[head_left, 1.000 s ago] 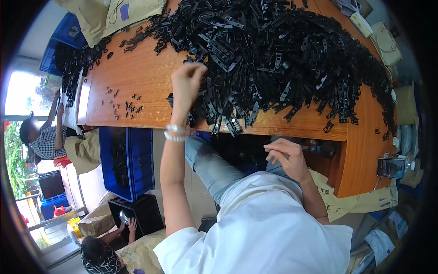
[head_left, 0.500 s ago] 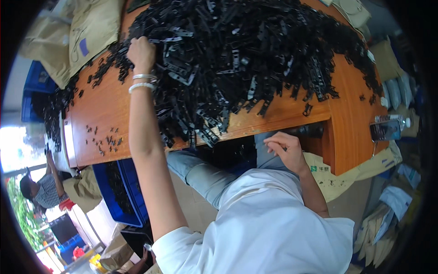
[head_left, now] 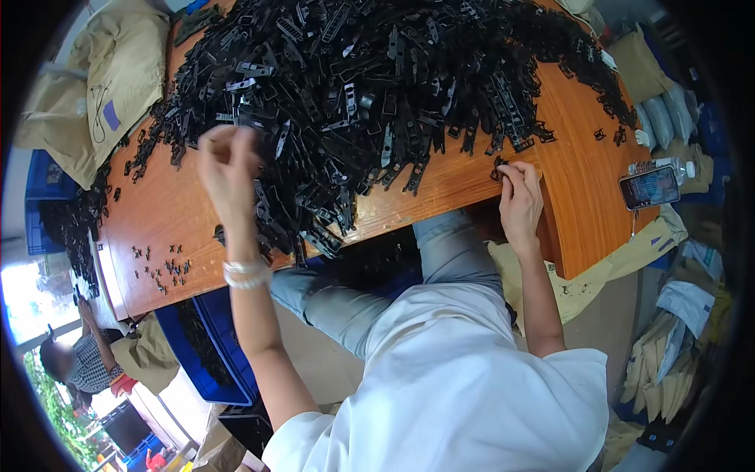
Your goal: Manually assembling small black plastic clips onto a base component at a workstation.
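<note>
A large heap of black plastic parts (head_left: 338, 94) covers most of the wooden table (head_left: 393, 216). My left hand (head_left: 228, 169) is raised over the heap's near left side; motion smears its fingers, and I cannot make out whether anything is between them. At the table's front edge, right of the heap, my right hand (head_left: 521, 200) pinches a small black plastic part (head_left: 498, 167) between thumb and fingers. Several tiny black pieces (head_left: 163, 269) lie scattered on the table's left end.
A blue bin (head_left: 197, 346) with black parts stands below the table's left front edge. Paper sacks (head_left: 126, 71) lean at the far left. A phone (head_left: 650, 187) and a clear bottle (head_left: 683, 168) are at the right edge. Another person (head_left: 82, 358) is at far left.
My left hand has drawn back toward me from the heap's left edge. My right hand has moved forward and right from my lap to the table edge and now pinches a small part.
</note>
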A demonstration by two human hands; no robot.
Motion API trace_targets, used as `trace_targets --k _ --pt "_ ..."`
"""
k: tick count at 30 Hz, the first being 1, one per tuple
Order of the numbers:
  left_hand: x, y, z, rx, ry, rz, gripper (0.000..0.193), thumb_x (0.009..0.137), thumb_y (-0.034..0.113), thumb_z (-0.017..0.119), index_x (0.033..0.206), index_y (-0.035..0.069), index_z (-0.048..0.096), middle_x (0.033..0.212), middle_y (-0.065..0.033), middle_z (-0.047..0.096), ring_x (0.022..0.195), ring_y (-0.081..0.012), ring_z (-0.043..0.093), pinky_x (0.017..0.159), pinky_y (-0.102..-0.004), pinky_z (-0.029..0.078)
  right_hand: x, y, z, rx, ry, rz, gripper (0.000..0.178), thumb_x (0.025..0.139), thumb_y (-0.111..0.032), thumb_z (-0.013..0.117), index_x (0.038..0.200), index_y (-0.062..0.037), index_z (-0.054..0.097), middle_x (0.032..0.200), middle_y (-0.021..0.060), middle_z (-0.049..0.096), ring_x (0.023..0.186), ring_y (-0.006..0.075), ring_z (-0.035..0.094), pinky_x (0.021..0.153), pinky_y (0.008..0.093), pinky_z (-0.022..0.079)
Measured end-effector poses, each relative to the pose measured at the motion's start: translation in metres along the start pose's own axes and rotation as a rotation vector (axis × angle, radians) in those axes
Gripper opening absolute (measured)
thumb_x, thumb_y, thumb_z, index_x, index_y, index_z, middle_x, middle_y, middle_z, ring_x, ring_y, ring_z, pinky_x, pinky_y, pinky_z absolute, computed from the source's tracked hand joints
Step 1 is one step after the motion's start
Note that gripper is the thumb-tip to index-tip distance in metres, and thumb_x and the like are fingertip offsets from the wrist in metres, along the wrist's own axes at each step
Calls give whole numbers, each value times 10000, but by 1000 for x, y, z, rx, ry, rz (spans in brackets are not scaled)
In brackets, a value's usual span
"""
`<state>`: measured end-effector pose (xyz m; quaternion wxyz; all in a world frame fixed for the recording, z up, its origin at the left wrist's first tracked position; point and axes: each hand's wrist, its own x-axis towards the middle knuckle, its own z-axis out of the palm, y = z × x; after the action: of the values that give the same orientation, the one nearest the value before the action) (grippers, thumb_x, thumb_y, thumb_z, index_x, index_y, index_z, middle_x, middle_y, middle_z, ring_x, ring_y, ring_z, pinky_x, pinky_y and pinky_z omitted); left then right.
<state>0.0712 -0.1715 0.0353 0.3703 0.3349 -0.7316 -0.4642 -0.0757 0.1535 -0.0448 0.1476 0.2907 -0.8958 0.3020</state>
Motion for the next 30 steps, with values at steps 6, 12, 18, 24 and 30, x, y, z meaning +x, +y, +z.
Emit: trace_targets --k 6,12,18,24,30 --pt "-109 12 38 -597 -624 -390 376 827 64 545 1174 -52 455 938 -113 594 710 -182 617 655 -284 515 5 -41 -10 337 -76 -29 82 740 2 624 821 13 612 839 96 519 722 232 533 634 314 432" --pt "-148 10 52 -660 -577 -252 324 792 -77 545 1107 -55 473 1022 -115 571 924 -166 571 788 -271 481 -5 -97 -30 791 -371 -59 122 713 49 633 827 7 644 763 60 570 613 103 522 510 213 401" --pt "-155 14 48 -443 -586 -99 323 761 -70 578 1074 -28 509 1027 -111 562 881 -161 577 759 -256 480 -13 -102 -23 889 -412 -125 92 739 10 630 827 36 632 792 84 591 644 123 551 549 219 431" --pt "-171 17 51 171 -440 412 344 683 13 648 1018 11 569 894 -136 529 755 -259 565 591 -295 474 -18 -98 -24 1016 -635 -15 129 804 -39 582 862 74 601 854 102 581 713 120 565 602 217 453" --pt "-180 -2 44 138 -171 321 257 701 -21 646 946 6 573 820 -146 555 652 -284 568 539 -327 462 -29 -82 -12 871 -584 129 146 803 2 579 909 102 575 879 58 521 713 79 474 613 167 376"
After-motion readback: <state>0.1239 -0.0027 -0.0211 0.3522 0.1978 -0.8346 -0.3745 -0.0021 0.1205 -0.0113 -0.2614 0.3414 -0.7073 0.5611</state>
